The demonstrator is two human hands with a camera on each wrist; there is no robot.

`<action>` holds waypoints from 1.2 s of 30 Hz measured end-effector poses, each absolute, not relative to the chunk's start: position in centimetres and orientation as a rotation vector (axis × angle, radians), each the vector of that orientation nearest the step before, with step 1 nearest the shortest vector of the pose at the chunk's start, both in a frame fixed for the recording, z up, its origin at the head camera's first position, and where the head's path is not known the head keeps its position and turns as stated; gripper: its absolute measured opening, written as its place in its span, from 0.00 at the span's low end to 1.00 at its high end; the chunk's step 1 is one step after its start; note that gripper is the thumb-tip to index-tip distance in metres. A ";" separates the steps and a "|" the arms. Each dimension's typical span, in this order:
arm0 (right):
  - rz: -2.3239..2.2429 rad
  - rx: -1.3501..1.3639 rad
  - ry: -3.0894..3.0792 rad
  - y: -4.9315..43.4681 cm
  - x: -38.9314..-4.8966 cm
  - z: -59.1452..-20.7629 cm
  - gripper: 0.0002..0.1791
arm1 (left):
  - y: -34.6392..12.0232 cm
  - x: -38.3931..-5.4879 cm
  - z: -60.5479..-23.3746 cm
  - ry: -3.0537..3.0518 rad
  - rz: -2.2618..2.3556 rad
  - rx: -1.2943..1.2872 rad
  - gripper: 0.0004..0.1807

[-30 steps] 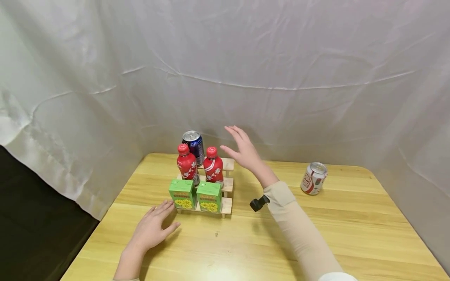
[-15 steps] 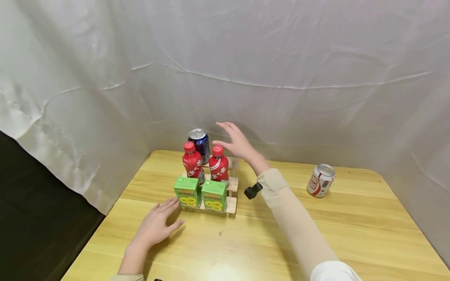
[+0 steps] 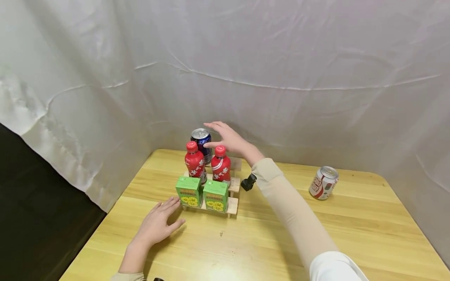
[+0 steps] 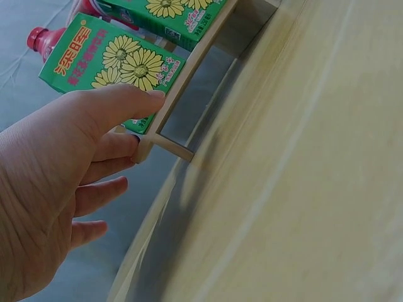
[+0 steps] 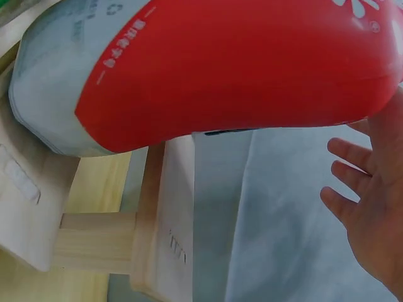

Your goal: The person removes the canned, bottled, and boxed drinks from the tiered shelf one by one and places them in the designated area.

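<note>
On a small three-tier wooden rack (image 3: 233, 203) stand two green drink cartons (image 3: 215, 197) in front, two red bottles (image 3: 220, 170) in the middle and a dark blue can (image 3: 201, 141) on the top tier. My right hand (image 3: 230, 139) is at that can's right side, behind the right red bottle, fingers and thumb spread in a wide curve. In the right wrist view the red bottle (image 5: 245, 69) covers much of the scene and hides the can. My left hand (image 3: 156, 224) lies by the rack's front left corner, fingertips right at the left carton (image 4: 119, 60), thumb apart.
A white and red can (image 3: 324, 183) stands on the right part of the wooden table (image 3: 351, 230). Grey cloth (image 3: 281, 70) hangs close behind the rack, and a black cloth (image 3: 38, 218) borders the left edge.
My right hand has moved left, from beside the right red bottle to the blue can. My left hand stays by the rack. The head view has shifted slightly.
</note>
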State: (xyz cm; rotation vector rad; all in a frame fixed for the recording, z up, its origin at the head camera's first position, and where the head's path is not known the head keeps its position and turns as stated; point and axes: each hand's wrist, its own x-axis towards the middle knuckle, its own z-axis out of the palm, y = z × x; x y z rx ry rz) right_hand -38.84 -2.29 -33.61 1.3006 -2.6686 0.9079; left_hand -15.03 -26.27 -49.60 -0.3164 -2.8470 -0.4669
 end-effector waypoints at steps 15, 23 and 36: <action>0.884 1.405 -2.717 -3.7 -39.3 -33.3 0.43 | -25.9 -15.1 -49.5 -2.858 -0.465 -0.320 0.36; 0.899 1.383 -2.685 -3.6 -39.2 -33.3 0.37 | -25.8 -15.2 -49.4 -2.868 -0.474 -0.308 0.37; 0.903 1.300 -2.644 -1.8 -38.8 -33.4 0.38 | -25.2 -15.6 -49.4 -2.861 -0.484 -0.346 0.37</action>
